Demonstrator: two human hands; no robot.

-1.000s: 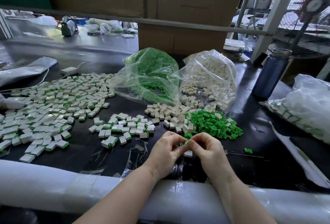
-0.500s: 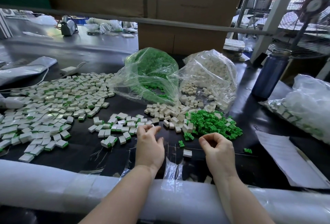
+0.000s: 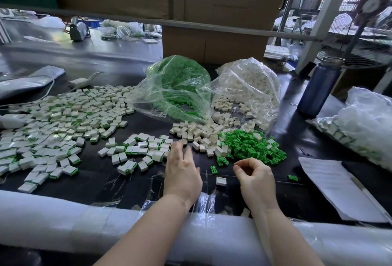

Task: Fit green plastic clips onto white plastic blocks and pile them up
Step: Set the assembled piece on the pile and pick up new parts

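- green plastic clips [image 3: 252, 147] lie in a loose heap right of centre on the dark tabletop [image 3: 95, 183], just beside the bare white plastic blocks [image 3: 199, 133], likely so both parts sit within easy reach.
- the left hand [image 3: 182, 172] is released, fingers straight and spread above the near edge of the small pile of fitted blocks [image 3: 137, 151] at centre; it grasps nothing.
- the right hand [image 3: 254, 178] has its grip curled, thumb near forefinger; i cannot tell whether it pinches anything.
- a single clip [image 3: 213, 169] and a single block [image 3: 220, 181] lie between the hands, probably next for fitting.
- the wide spread of finished blocks [image 3: 53, 121] fills the left of the frame.
- the blocks look hard, boxy and matt; the clips are small, angular and glossy.
- two crinkled clear bags [image 3: 246, 87], upper centre, spill their stock forward.
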